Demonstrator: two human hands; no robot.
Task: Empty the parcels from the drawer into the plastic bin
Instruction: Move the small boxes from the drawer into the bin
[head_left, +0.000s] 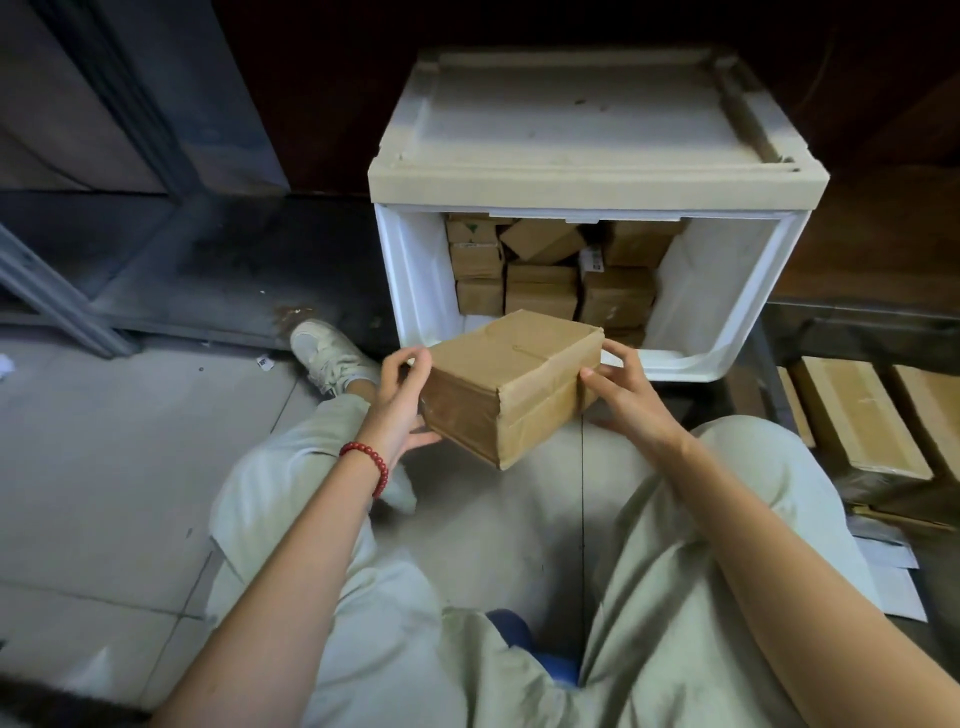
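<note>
While the parcel (514, 384) was held clear of the drawer (415, 280), it sat in the air between both hands, just in front of the drawer's near rim and above the person's lap. Left hand (397, 400) gripped its left end, fingers (415, 364) curled over the top edge and thumb beneath. Right hand (628, 400) held the right side, with its fingers reaching to the far corner. Both sets of fingers were closed on the parcel and neither hand was nearer than the other.

Long axis appeared to run diagonally, from near-left to far-right, though wide-angle distortion made this uncertain. One corner pointed toward the camera.

Parcel: plain brown cardboard block, taped, with slightly creased faces and the left face in shadow.

The drawer was white plastic and pulled open, with more brown parcels (540, 291) stacked at its back. No plastic bin could be identified in view. Judgement: the carry direction was unknown, and the two-handed hold looked secure for a swing to either side.
</note>
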